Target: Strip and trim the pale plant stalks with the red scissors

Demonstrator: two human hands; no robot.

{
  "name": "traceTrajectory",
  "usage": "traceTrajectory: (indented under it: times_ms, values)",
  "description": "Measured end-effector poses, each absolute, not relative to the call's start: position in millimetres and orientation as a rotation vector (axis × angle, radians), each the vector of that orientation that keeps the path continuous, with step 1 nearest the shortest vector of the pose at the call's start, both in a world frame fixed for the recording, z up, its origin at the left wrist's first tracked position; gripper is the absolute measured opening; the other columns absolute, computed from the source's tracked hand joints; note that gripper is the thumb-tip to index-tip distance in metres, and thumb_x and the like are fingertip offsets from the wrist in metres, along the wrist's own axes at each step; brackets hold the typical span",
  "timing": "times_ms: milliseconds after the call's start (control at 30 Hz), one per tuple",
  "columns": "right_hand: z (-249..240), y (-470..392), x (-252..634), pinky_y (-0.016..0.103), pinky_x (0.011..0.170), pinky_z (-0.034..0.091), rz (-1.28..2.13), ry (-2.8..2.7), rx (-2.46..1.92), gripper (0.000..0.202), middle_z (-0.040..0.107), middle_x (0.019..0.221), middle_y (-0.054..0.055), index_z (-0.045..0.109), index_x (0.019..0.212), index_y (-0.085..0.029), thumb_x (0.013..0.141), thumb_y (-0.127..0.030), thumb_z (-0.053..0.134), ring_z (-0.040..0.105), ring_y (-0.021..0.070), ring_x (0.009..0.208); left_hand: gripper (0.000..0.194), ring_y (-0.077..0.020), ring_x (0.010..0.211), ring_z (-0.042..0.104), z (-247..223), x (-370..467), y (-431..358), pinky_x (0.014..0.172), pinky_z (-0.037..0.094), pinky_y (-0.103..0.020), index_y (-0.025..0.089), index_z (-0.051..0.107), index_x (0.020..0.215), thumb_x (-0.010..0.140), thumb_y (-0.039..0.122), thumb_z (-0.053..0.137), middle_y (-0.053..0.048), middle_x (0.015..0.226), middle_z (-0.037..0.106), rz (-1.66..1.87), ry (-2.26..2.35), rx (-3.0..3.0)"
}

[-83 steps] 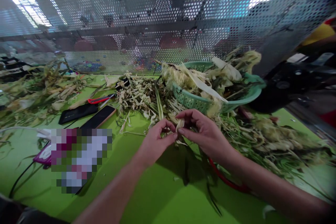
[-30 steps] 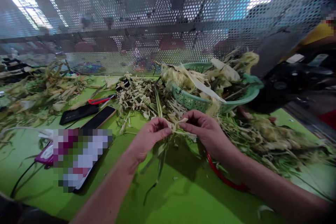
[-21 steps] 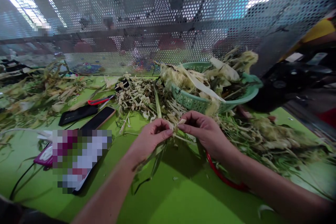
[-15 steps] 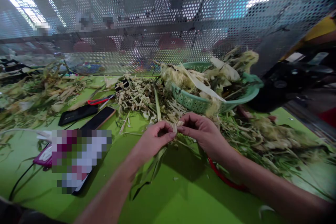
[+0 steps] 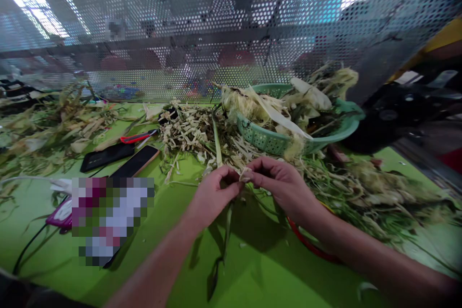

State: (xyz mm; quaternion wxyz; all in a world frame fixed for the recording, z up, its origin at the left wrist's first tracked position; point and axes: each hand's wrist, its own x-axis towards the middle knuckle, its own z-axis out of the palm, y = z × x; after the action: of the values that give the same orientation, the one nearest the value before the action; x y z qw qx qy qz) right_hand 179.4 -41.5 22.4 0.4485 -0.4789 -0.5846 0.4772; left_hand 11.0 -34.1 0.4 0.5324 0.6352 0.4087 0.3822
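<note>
Both hands meet over the green table (image 5: 252, 274), at the front edge of a pile of small folded husk pieces (image 5: 191, 130). My left hand (image 5: 216, 190) is closed in a pinch on a pale corn husk strip (image 5: 245, 174), its thumb pointing right. Fingertips of my right hand (image 5: 281, 180) pinch the strip's other side, where it looks folded. A long thin greenish tail (image 5: 228, 233) hangs below my left hand, ending in a dark tip. Just beyond the hands, a pale stalk-like strip (image 5: 217, 139) lies across the pile.
A green basket (image 5: 260, 137) of husks and silk stands at back right. Husk heaps lie at left (image 5: 65, 125) and right (image 5: 378, 197). At left are phones (image 5: 135, 163), a red cutter (image 5: 137, 137) and a purple power strip (image 5: 61, 214). A perforated metal screen (image 5: 202, 38) rises behind.
The husk piece between my fingertips has turned and looks more tightly folded. The hanging tail has swung right and lower. Both hands stay in nearly the same place.
</note>
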Motion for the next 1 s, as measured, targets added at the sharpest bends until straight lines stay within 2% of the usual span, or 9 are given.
traceTrajectory:
  times_ms: [167, 400, 600, 867, 1000]
  values:
    - [25.9, -42.8, 180.2, 0.027, 0.065, 0.045, 1.154, -1.467, -1.176, 0.019, 0.06, 0.073, 0.001, 0.065, 0.078, -0.019, 0.078, -0.038, 0.066, 0.054, 0.015, 0.07, 0.012, -0.0133, 0.072, 0.051, 5.7, 10.7, -34.0, 0.068, 0.039, -0.025, 0.016, 0.06, 0.078, 0.082, 0.028, 0.059, -0.001, 0.075, 0.059, 0.92, 1.014, 1.538]
    - [21.9, -41.2, 180.0, 0.029, 0.067, 0.046, 1.23, -1.467, -1.147, 0.019, 0.064, 0.076, 0.002, 0.065, 0.081, -0.019, 0.072, -0.035, 0.072, 0.058, 0.0157, 0.072, 0.011, -0.0136, 0.071, 0.05, 6.1, 10.5, -34.6, 0.067, 0.038, -0.026, 0.016, 0.059, 0.074, 0.081, 0.024, 0.057, 0.0, 0.072, 0.058, 0.923, 1.073, 1.588]
    - [16.3, -37.7, 182.2, 0.027, 0.065, 0.043, 1.153, -1.504, -1.196, 0.016, 0.061, 0.073, 0.001, 0.062, 0.078, -0.019, 0.076, -0.033, 0.068, 0.054, 0.0143, 0.069, 0.007, -0.0153, 0.081, 0.056, -0.8, 14.5, -37.9, 0.074, 0.041, -0.027, 0.018, 0.062, 0.085, 0.081, 0.019, 0.055, -0.001, 0.084, 0.063, 1.044, 1.128, 1.699]
    - [12.1, -37.2, 182.5, 0.026, 0.065, 0.042, 1.07, -1.558, -1.202, 0.012, 0.059, 0.071, 0.0, 0.061, 0.078, -0.019, 0.079, -0.03, 0.064, 0.053, 0.0143, 0.069, 0.004, -0.0157, 0.08, 0.054, 0.6, 13.8, -38.1, 0.074, 0.04, -0.027, 0.018, 0.061, 0.08, 0.08, 0.017, 0.057, -0.001, 0.081, 0.062, 1.0, 1.148, 1.793]
    - [14.6, -37.9, 180.4, 0.027, 0.067, 0.045, 1.036, -1.564, -1.197, 0.015, 0.061, 0.075, 0.001, 0.061, 0.082, -0.019, 0.08, -0.035, 0.063, 0.056, 0.0154, 0.072, 0.003, -0.016, 0.082, 0.054, 3.3, 13.3, -37.9, 0.075, 0.041, -0.028, 0.017, 0.061, 0.08, 0.08, 0.019, 0.058, -0.002, 0.083, 0.061, 1.048, 1.14, 1.699]
